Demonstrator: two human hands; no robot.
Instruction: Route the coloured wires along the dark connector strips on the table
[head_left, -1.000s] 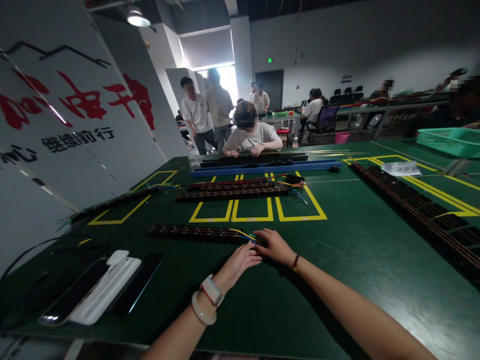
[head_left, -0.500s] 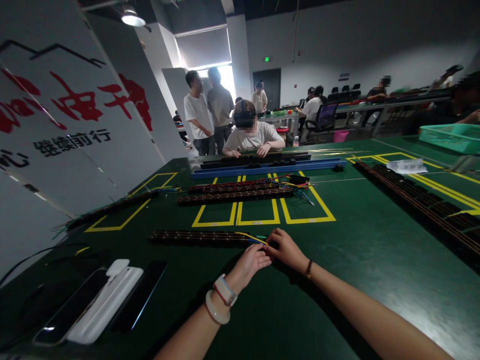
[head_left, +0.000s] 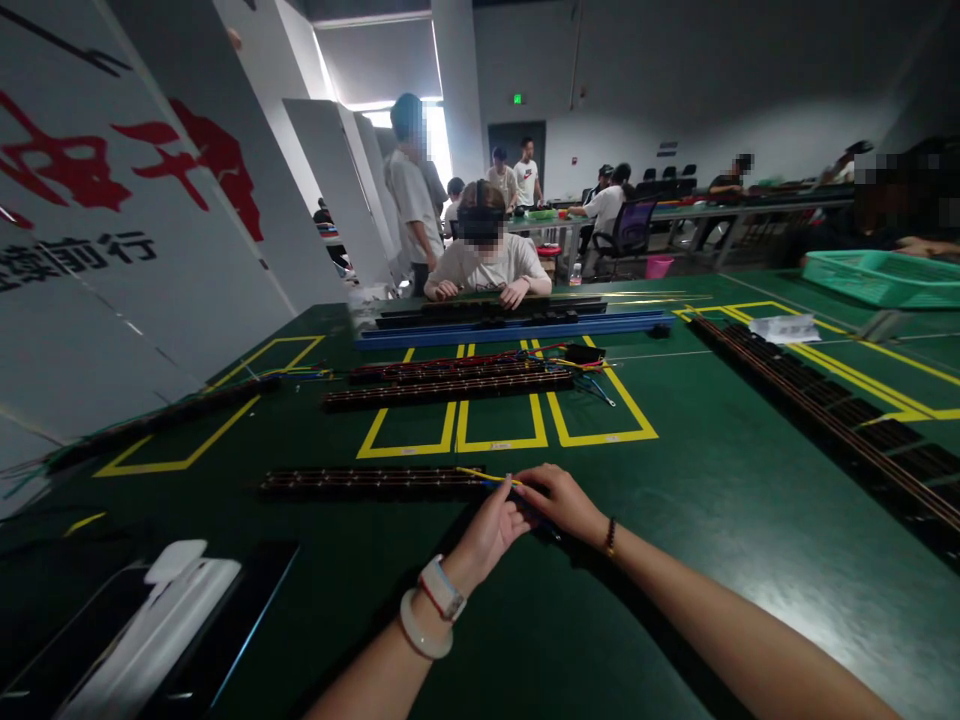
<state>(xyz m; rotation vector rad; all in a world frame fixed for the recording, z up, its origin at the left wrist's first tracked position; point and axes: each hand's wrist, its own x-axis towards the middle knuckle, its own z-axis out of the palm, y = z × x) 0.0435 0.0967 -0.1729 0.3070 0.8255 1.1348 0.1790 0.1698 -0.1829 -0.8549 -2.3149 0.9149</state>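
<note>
A long black strip with copper-coloured lines lies across the green table in front of me. From its right end a yellow wire and a blue one run to my hands. My left hand, palm turned up, is closed on the wires with its thumb at the yellow one. Against it, my right hand pinches the wires' ends with thumb and forefinger. The fingertips of both hands meet, and the wire tips are mostly hidden between them.
Similar strips with loose wires lie farther back over yellow tape outlines. Another long black strip lies at right. Phones and a white case are at lower left. Across the table a co-worker sits behind a blue rail.
The view has shifted slightly, so the table's things appear farther left. My hands stay together at the wires, the right one closer over the left. The green wire tip no longer shows.
</note>
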